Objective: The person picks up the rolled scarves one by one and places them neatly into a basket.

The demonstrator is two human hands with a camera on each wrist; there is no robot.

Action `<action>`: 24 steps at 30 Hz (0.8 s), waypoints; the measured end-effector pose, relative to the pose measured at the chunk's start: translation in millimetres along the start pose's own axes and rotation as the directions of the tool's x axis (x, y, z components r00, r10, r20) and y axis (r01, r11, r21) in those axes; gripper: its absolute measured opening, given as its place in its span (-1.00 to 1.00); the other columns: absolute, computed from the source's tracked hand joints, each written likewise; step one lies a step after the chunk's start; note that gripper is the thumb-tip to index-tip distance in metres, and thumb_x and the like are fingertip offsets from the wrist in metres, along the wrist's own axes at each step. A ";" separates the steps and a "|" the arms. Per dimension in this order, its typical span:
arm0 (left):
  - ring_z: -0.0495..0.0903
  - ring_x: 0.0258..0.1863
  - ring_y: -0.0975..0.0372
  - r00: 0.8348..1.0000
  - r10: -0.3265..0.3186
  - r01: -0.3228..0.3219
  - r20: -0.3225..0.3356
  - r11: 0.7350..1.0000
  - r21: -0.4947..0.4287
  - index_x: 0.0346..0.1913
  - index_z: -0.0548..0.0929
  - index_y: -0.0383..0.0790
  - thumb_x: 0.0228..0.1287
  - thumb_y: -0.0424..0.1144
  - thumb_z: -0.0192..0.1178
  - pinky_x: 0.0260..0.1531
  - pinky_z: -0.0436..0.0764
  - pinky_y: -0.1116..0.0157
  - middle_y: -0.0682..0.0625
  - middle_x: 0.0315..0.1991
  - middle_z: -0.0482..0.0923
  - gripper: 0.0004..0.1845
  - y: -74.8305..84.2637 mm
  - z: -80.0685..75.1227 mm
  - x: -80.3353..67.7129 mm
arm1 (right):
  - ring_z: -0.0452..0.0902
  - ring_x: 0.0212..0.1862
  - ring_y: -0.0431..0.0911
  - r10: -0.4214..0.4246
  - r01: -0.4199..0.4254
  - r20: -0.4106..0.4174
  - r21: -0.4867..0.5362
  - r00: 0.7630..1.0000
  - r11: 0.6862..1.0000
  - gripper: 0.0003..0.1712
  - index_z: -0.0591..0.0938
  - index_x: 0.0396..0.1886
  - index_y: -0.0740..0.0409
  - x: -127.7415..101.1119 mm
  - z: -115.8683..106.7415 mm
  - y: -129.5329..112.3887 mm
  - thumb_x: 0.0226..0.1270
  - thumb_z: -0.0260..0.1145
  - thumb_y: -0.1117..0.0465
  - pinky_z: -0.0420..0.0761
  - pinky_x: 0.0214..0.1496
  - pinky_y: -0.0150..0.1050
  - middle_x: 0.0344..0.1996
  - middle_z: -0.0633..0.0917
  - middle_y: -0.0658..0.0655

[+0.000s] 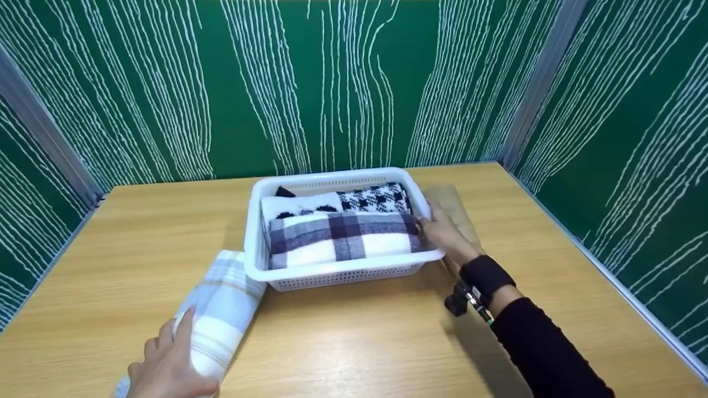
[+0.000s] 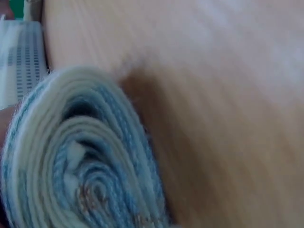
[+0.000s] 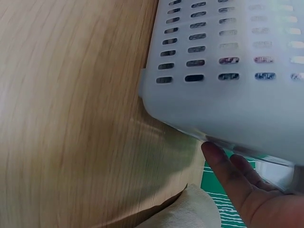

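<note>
- A white plastic basket [image 1: 343,271] with slotted sides sits on a wooden table [image 1: 354,348] in front of me; all places below are told from it, as the seated-side person sees it.
- Left of the basket and nearer the person, a blue roll [image 1: 221,304] of soft cloth, blue and white check with thin brown stripes, lies aslant, its far end at the basket's near left corner. Its near end shows a spiral of layers.
- The left hand [image 1: 171,359] is partly closed over the near part of this roll, fingers along one side and thumb on the other, gripping it.
- At the basket's right side, the right hand [image 1: 445,232] holds the rim, thumb over the top and fingers bent against the outside.
- I cannot be sure whether the basket is flat on the wood or slightly raised.
- Inside the basket, along its near side, is a plaid roll [image 1: 345,237] in purple, grey and white.
- Behind that, still inside the basket, lies black-and-white cloth [image 1: 373,199], partly patterned in jagged checks.
- Right of the basket, partly hidden by the right hand, is a tan roll [image 1: 451,202].
- Beyond the basket stand green walls [image 1: 249,138] with wavy white lines.
</note>
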State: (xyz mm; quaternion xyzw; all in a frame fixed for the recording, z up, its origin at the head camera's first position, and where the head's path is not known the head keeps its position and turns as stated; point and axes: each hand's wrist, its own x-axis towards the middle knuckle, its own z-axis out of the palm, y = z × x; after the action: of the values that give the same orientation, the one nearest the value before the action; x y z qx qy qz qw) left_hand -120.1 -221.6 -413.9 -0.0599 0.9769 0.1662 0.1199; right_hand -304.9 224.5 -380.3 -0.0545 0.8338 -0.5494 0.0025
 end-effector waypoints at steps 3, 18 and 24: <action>0.18 -0.05 -0.26 1.000 -0.010 0.010 0.030 1.000 0.008 0.34 -0.24 -0.18 -0.72 0.31 0.37 -0.42 0.29 -0.22 -0.41 0.16 -0.01 0.47 -2.6 3.6 -6.1 | 0.06 0.21 0.15 -0.022 0.022 -0.006 -0.027 1.000 0.999 -0.37 -0.09 0.33 0.31 -0.1 -0.1 0.0 0.30 -0.15 0.38 0.04 0.26 -0.01 0.25 0.08 0.40; 0.26 0.04 -0.13 0.970 0.236 -0.221 -0.065 0.958 0.181 0.35 -0.09 0.00 -0.54 0.65 -0.13 -0.34 0.28 -0.32 -0.18 0.23 0.08 0.28 -5.0 22.5 -40.9 | -0.02 0.27 0.13 0.038 -0.038 0.028 -0.018 0.999 0.999 -0.35 -0.14 0.36 0.21 1.9 -2.6 -0.2 0.32 -0.15 0.34 0.01 0.27 0.01 0.30 -0.01 0.33; 0.29 0.02 -0.05 0.939 0.343 -0.326 -0.038 0.918 0.227 0.32 0.04 -0.07 -0.54 0.66 -0.14 -0.34 0.35 -0.20 -0.14 0.20 0.16 0.26 0.9 17.9 -39.3 | 0.06 0.21 0.14 0.033 -0.032 0.026 -0.020 0.999 0.999 -0.34 -0.15 0.35 0.25 1.8 -2.4 -1.1 0.31 -0.15 0.36 0.12 0.23 0.00 0.28 0.03 0.36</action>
State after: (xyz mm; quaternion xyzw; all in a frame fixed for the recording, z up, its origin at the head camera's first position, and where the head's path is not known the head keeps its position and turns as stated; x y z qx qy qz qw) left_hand -78.5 -211.6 -420.0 0.1148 0.9889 0.0741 0.0577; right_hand -306.8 226.1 -378.2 -0.0482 0.8399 -0.5401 0.0220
